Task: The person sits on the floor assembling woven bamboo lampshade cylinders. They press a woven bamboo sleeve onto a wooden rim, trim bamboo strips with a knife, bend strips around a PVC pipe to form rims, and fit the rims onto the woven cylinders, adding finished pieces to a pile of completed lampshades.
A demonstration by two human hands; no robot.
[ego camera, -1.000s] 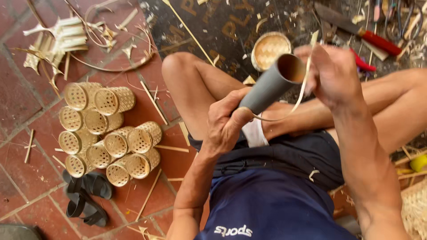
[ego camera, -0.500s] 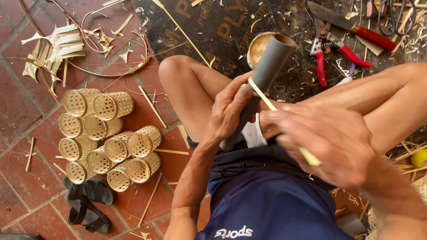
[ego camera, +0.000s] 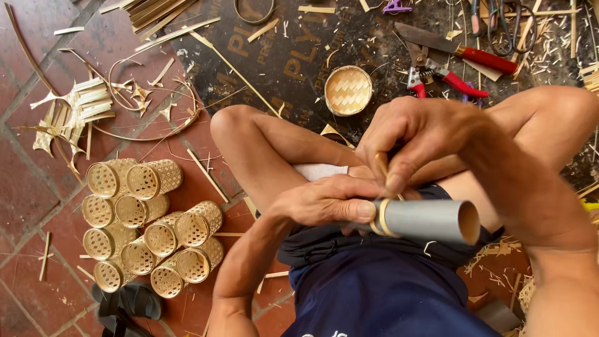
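Left hand (ego camera: pixel 327 201): fingers clamped round grey tube (ego camera: pixel 430 220). Right hand (ego camera: pixel 419 138): fingers pinching bamboo strip (ego camera: pixel 381 215), wrapped once about tube, just under fingertips. Winding barely begun. Finished woven cylinders (ego camera: pixel 150 231) heaped well left; woven disc (ego camera: pixel 348 90) beyond.

No pkgs, no screens. One printed surface only — a dark, near-black flat board (ego camera: pixel 299 56) on the floor at top centre, w/ large faded tan lettering across it, partly covered by scraps. Also small white lettering on the dark blue shorts (ego camera: pixel 387 299) at bottom edge — mostly cut off.
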